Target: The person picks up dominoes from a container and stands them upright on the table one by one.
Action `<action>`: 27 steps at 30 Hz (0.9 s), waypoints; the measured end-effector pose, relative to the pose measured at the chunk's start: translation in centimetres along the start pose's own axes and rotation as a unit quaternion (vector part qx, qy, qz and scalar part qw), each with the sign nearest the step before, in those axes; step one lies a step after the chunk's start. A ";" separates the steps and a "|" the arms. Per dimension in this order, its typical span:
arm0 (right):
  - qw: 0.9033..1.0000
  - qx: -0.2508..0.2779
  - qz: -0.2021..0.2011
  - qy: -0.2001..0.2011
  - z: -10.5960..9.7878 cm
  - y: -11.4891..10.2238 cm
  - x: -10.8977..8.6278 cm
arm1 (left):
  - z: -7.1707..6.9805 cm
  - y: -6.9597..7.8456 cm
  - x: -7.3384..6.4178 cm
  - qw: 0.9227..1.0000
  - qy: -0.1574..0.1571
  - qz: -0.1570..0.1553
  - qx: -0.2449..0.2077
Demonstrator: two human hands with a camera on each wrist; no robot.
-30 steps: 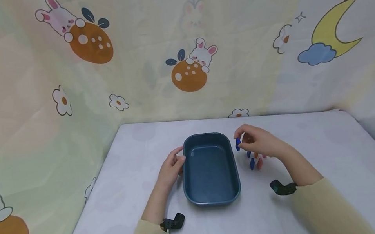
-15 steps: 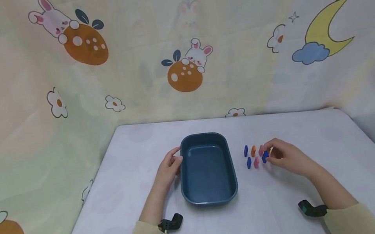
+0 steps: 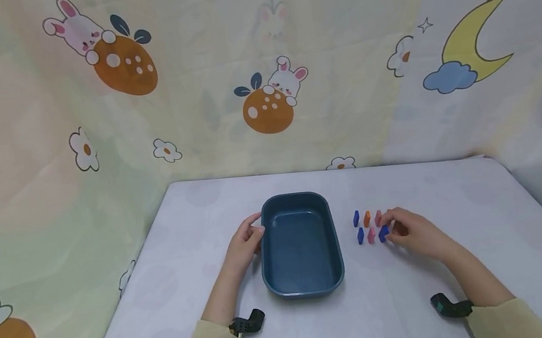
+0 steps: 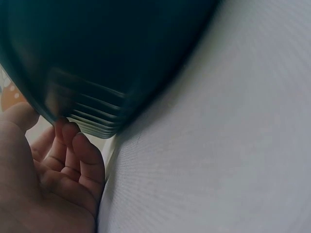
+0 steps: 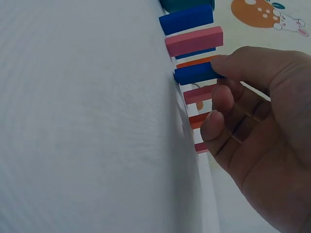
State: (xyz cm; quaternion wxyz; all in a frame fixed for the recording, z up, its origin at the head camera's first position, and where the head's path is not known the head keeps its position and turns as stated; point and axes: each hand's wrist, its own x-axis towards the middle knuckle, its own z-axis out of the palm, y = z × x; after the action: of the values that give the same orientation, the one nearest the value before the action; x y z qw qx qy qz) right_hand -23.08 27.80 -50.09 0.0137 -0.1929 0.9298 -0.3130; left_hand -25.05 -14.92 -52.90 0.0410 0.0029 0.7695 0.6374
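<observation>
My right hand [image 3: 415, 233] pinches a small blue block [image 5: 197, 74], shaped like a domino, between thumb and fingers. It stands low at the table surface, at the right end of the near row of blocks. That row also has a blue block [image 3: 360, 236] and a pink block [image 3: 371, 235]. Behind it stand a blue block [image 3: 356, 218], an orange block [image 3: 367, 218] and a pink block [image 3: 378, 218]. My left hand [image 3: 243, 245] touches the left side of a dark teal tray [image 3: 337, 251], its thumb and fingertips at the rim and outer wall [image 4: 92, 104].
Further orange [image 5: 198, 120] and pink blocks [image 5: 200, 147] show past my fingers in the right wrist view. The white-covered table [image 3: 398, 312] backs onto a printed cloth wall [image 3: 198, 87] with rabbits and a moon.
My right hand has carried the blue block from beside the tray's right rim to the right and nearer, then down to the row's end. The left hand stays at the tray.
</observation>
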 end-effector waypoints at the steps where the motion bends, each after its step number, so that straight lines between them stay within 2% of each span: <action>1: 1.000 0.000 0.003 -0.001 0.0 0.0 0.0 | 0.0 0.0 0.0 1.000 -0.001 0.000 -0.002; 14: 1.000 -0.005 -0.007 0.011 -0.2 0.1 -0.4 | 0.4 0.0 0.2 1.000 0.003 -0.004 0.000; 20: 0.999 -0.014 -0.010 0.030 -0.7 -0.9 -0.5 | 0.4 0.1 0.2 1.000 0.002 -0.009 -0.001; 22: 0.999 -0.019 -0.010 0.033 -0.8 -1.4 -0.4 | 0.2 0.3 0.2 1.000 0.014 -0.015 0.004; 25: 0.999 -0.034 -0.009 0.036 -1.1 -2.5 -0.4 | -0.2 1.2 0.0 0.997 0.053 -0.012 0.062; 27: 0.998 -0.052 -0.003 0.035 -1.2 -3.5 -0.3 | -0.5 2.4 -0.4 0.988 0.078 0.009 0.135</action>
State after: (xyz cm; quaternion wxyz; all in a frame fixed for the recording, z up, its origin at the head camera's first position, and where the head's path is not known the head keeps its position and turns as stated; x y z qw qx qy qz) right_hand -21.80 26.08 -47.07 -0.0296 -0.1856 0.9441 -0.2710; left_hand -24.85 -14.93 -50.41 -0.0258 -0.0339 0.8493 0.5262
